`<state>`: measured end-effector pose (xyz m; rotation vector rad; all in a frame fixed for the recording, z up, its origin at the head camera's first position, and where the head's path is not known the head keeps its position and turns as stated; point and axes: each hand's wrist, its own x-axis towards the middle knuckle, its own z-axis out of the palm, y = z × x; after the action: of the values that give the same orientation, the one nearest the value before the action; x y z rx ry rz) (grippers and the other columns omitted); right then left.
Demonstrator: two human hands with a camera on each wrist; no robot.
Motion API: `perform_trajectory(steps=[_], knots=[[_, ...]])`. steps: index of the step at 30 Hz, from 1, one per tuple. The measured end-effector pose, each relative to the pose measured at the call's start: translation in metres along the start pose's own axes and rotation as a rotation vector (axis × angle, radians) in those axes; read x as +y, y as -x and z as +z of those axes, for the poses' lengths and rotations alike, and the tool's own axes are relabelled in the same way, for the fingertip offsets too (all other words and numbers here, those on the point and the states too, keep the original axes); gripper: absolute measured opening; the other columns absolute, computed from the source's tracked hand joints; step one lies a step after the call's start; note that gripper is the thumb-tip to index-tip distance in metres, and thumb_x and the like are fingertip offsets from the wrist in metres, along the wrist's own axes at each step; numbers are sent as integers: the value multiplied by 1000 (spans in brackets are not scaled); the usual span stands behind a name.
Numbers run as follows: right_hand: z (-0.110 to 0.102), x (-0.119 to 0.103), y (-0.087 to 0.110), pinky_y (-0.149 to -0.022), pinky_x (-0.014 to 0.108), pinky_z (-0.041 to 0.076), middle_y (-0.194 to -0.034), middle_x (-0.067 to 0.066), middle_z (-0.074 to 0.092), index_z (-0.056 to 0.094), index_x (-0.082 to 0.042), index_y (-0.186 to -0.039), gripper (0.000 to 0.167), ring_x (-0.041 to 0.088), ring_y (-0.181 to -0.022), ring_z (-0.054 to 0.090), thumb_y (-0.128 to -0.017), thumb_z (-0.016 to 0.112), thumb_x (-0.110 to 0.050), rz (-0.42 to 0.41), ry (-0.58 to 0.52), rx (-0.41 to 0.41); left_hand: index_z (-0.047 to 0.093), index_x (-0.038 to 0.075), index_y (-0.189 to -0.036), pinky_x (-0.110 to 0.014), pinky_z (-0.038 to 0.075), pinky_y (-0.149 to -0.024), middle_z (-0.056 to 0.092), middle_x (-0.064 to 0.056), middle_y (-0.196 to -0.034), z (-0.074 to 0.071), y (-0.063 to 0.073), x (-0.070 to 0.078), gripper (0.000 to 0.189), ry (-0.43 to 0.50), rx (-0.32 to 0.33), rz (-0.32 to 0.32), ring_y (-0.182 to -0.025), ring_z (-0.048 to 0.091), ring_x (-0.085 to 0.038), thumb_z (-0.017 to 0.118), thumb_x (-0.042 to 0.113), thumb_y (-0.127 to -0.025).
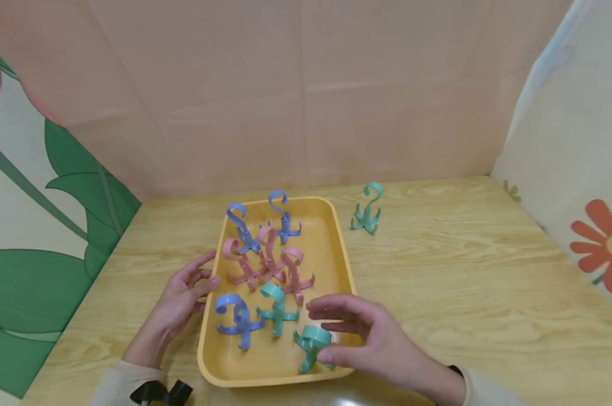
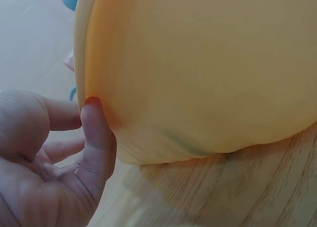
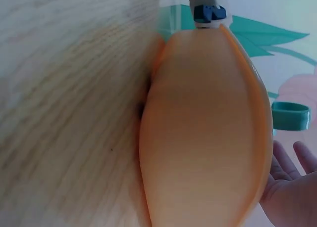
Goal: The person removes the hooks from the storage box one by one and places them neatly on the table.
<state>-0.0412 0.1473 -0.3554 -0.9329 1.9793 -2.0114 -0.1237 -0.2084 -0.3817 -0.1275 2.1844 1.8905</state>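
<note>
A yellow tray (image 1: 343, 256) on the table holds several plastic multi-prong hooks with curled tops. My left hand (image 1: 179, 296) grips its left rim; the left wrist view shows a finger (image 2: 96, 130) against the outer wall. My right hand (image 1: 369, 332), fingers spread apart, is over the front right corner. Its thumb is beside a green hook (image 1: 308, 344); whether they touch I cannot tell. Another green hook (image 1: 277, 313) and a blue hook (image 1: 241, 322) stand nearby. Pink hooks (image 1: 270, 265) fill the middle, with blue hooks (image 1: 285, 225) at the back.
One more green hook (image 1: 366, 217) stands on the wooden table (image 1: 463, 270), right of the tray's far end. A pink sheet (image 1: 306, 101) closes off the back, and flower-printed sheets (image 1: 580, 186) stand at both sides.
</note>
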Motion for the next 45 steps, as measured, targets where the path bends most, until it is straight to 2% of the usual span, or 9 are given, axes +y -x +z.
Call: perform_trajectory(steps=[8, 13, 16, 22, 29, 39, 45], knots=[[8, 3, 2, -100, 39, 51, -133, 8, 62, 59, -7, -134, 52, 34, -120, 60, -86, 78, 0, -2, 66, -3, 34, 18, -158, -32, 59, -61, 51, -14, -115, 0, 1, -2, 62, 1, -4, 10, -94, 66, -25, 59, 11, -102], [10, 2, 3, -98, 37, 52, -131, 4, 64, 62, -9, -132, 46, 27, -116, 63, -89, 77, -6, -11, 150, -3, 34, 19, -158, -32, 59, -61, 51, -14, -115, -1, 0, -2, 61, 2, -5, 10, -94, 66, -25, 59, 12, -102], [11, 1, 3, -96, 37, 53, -126, 2, 67, 65, -9, -129, 40, 22, -111, 65, -90, 76, -11, 13, 169, 10, 34, 19, -158, -31, 59, -61, 51, -14, -116, 0, -1, -1, 61, 7, -7, 14, -93, 66, -23, 59, 12, -102], [12, 1, 1, -92, 39, 56, -119, 3, 70, 67, -7, -126, 36, 24, -103, 69, -91, 75, -10, 22, 140, 21, 34, 18, -158, -32, 59, -61, 51, -14, -116, 0, -2, 0, 61, 9, -10, 26, -90, 67, -21, 58, 10, -102], [14, 2, 1, -91, 39, 56, -118, 7, 70, 68, -4, -124, 34, 25, -104, 69, -91, 74, -6, -3, 115, 17, 33, 16, -158, -33, 60, -61, 52, -12, -113, -1, 0, 0, 61, 20, -13, 39, -86, 67, -18, 58, 9, -102], [16, 1, 1, -82, 37, 59, -113, 4, 73, 73, -6, -117, 28, 23, -97, 71, -91, 75, -15, 80, 138, 56, 34, 17, -157, -30, 59, -60, 51, -13, -114, -1, -2, -3, 60, 26, -17, 28, -85, 68, -18, 58, 9, -102], [16, 3, 1, -74, 38, 61, -108, 5, 74, 74, -2, -114, 26, 19, -89, 73, -89, 76, -11, 52, 112, 90, 35, 18, -157, -31, 59, -61, 51, -13, -115, 0, -2, -2, 60, 31, -13, 27, -85, 68, -19, 57, 8, -103]])
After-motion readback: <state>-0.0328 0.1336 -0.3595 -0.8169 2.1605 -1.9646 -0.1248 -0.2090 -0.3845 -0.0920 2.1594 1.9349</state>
